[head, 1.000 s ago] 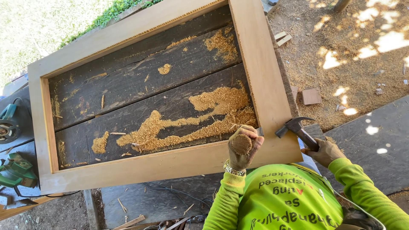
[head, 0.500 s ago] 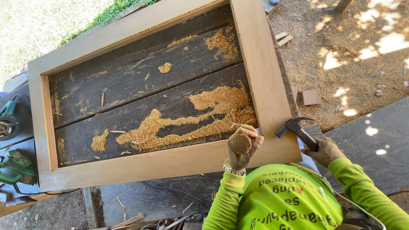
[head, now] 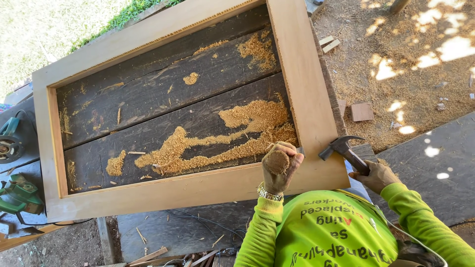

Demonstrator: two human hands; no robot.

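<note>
Wooden frame (head: 307,99) on dark sawdust-strewn boards (head: 163,109) outdoors; left hand (head: 279,165) fisted at its inner corner, contents hidden; right hand (head: 377,176) beside it grips hammer (head: 344,148)

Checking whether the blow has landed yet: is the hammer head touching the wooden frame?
Apart. In the head view the hammer, held in the right hand, has its head raised off the wooden frame, to the right of the left hand.
</note>
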